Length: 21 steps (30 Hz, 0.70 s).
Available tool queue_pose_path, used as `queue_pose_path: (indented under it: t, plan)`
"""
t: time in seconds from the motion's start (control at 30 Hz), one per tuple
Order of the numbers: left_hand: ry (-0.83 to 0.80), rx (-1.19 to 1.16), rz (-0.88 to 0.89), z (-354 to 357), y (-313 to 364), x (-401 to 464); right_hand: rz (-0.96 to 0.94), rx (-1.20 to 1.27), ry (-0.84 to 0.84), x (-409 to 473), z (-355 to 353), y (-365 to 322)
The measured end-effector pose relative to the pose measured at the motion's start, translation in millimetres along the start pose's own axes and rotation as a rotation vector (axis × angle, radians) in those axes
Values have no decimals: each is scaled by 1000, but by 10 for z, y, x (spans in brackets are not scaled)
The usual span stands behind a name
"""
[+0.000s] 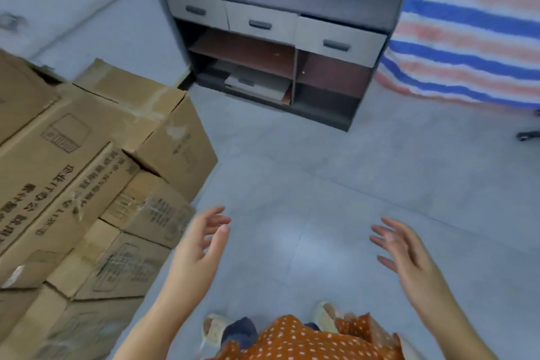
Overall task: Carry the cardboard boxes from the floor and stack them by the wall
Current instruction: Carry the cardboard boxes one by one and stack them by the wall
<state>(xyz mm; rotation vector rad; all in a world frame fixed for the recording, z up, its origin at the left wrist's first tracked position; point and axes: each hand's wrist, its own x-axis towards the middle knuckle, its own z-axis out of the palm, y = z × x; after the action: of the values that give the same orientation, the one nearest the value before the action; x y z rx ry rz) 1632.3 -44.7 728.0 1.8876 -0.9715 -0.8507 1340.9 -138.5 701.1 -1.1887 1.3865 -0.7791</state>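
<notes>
Grey tiled floor [336, 184], pale wall [87, 9] behind. Cardboard boxes [87, 169]: stacked at left against the wall, printed sides outward, flaps closed. Left hand [201, 245]: empty, fingers spread, just beside the stack and nearer it. Right hand [406, 251]: empty, fingers spread, well apart. Drawer cabinet [286, 38]: lower shelf holds flat grey items. Striped tarpaulin [473, 26] at right.
</notes>
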Motion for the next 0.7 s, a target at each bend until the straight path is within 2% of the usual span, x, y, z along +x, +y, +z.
queue_pose_path:
  t: [0.13, 0.33, 0.7]
  plan:
    - [-104, -28, 84, 751, 399, 190, 18, 23, 119, 29, -755, 58]
    - [-346, -10, 179, 1752, 892, 385, 80, 83, 327, -116, -1581, 186]
    - [-810, 180, 336, 3118, 1463, 1095, 260, 283, 814, -274, -2123, 480]
